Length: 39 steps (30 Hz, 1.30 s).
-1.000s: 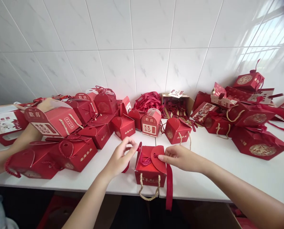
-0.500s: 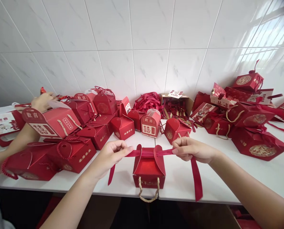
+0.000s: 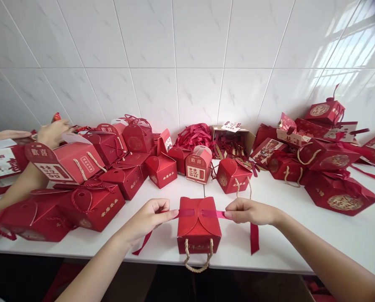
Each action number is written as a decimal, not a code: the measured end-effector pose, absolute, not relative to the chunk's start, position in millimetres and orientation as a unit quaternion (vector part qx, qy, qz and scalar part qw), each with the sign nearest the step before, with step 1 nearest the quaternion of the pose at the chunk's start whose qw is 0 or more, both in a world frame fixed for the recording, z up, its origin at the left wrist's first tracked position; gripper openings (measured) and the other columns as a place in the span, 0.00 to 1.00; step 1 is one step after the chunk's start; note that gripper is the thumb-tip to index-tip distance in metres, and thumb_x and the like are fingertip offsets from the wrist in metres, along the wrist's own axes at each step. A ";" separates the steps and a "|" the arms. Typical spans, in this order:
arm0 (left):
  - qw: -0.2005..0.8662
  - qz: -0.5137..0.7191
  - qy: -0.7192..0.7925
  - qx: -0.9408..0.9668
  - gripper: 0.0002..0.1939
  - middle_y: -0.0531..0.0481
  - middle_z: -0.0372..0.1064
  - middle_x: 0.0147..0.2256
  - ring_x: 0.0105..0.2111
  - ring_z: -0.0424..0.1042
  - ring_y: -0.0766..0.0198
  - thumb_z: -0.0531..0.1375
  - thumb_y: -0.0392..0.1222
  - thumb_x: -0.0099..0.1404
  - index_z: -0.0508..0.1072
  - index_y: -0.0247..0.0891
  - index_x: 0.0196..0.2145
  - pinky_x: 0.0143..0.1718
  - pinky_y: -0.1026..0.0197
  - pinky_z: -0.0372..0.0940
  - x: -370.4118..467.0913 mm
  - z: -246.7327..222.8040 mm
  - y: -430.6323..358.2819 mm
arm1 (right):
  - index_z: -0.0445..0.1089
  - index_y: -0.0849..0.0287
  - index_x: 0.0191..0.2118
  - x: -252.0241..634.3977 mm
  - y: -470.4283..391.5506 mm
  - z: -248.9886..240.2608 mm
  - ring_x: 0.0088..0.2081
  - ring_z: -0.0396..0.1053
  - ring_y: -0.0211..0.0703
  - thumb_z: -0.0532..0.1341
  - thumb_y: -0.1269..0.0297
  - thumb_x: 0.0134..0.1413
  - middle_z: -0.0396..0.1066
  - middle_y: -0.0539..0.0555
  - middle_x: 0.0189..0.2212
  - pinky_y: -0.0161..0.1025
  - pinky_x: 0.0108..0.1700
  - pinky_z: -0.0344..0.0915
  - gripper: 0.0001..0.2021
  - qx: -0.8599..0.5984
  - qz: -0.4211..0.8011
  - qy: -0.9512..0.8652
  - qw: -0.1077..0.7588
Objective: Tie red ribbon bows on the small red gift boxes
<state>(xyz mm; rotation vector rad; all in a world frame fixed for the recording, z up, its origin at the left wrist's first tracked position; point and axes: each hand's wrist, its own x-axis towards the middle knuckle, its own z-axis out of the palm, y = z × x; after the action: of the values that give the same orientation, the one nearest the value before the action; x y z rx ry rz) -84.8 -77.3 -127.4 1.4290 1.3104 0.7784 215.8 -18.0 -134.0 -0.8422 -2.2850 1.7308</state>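
Note:
A small red gift box [image 3: 200, 228] stands upright at the table's front edge, its curved top flaps folded down and meeting in the middle. A dark pink ribbon [image 3: 254, 239] threads through slots in those flaps and lies across the top. My left hand [image 3: 152, 216] pinches the ribbon at the box's left side, with a loose tail hanging below. On the right side my right hand [image 3: 250, 211] pinches the other end, and its tail hangs down too. A twisted beige cord handle [image 3: 197, 267] droops over the front.
Several red boxes [image 3: 89, 205] crowd the left, and more boxes [image 3: 338, 195] are stacked at the right. A heap of ribbons [image 3: 194, 136] and a cardboard box [image 3: 247, 138] with ribbons stand against the tiled wall. Another person's hand [image 3: 53, 132] reaches among the left items.
The box's top flaps have come down from standing up to lying flat and together. Both my hands have moved lower with the ribbon. A second hand of the other person has appeared at far left.

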 end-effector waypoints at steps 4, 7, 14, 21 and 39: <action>0.520 0.323 0.542 0.576 0.25 0.61 0.43 0.19 0.19 0.43 0.72 0.62 0.55 0.57 0.52 0.39 0.20 0.20 0.67 0.40 -79.1 -131.2 -79.9 | 0.51 0.58 0.20 217.9 -9.4 -139.9 0.22 0.41 0.32 0.54 0.45 0.58 0.43 0.43 0.19 0.36 0.26 0.41 0.25 -0.283 0.568 -0.768 0.086; 0.464 0.371 0.567 0.571 0.19 0.58 0.54 0.21 0.21 0.54 0.69 0.61 0.54 0.57 0.60 0.39 0.24 0.21 0.68 0.50 -82.2 -133.0 -86.9 | 0.52 0.57 0.22 217.6 -14.0 -141.7 0.23 0.47 0.34 0.52 0.44 0.59 0.49 0.45 0.20 0.36 0.27 0.46 0.24 -0.347 0.471 -0.805 0.095; 0.293 0.406 0.602 0.622 0.13 0.50 0.68 0.27 0.31 0.68 0.58 0.57 0.52 0.62 0.72 0.42 0.26 0.34 0.63 0.61 -87.0 -142.9 -132.7 | 0.63 0.56 0.37 220.3 -58.9 -125.5 0.34 0.66 0.46 0.49 0.54 0.63 0.69 0.56 0.36 0.41 0.35 0.57 0.12 -0.524 0.214 -0.814 0.133; 0.381 0.357 0.652 0.550 0.23 0.53 0.63 0.20 0.22 0.64 0.59 0.55 0.56 0.63 0.70 0.44 0.52 0.26 0.62 0.57 -62.4 -159.0 -131.1 | 0.59 0.52 0.60 210.8 -71.0 -132.5 0.30 0.66 0.46 0.51 0.55 0.61 0.71 0.54 0.27 0.40 0.33 0.57 0.23 -0.472 0.344 -0.811 0.035; 0.582 0.708 0.398 0.037 0.08 0.52 0.67 0.28 0.25 0.71 0.68 0.53 0.33 0.67 0.71 0.37 0.31 0.16 0.69 0.60 -48.4 -152.6 -115.8 | 0.68 0.58 0.30 186.3 -64.6 -149.3 0.23 0.64 0.29 0.71 0.65 0.44 0.67 0.46 0.24 0.24 0.21 0.62 0.11 -0.362 0.766 -0.157 0.507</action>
<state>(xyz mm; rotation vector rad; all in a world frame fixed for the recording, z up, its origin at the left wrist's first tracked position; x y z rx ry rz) -48.4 -115.8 -152.6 0.0871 0.9300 1.6525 186.3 -64.6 -149.3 -0.8723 -0.3795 1.8475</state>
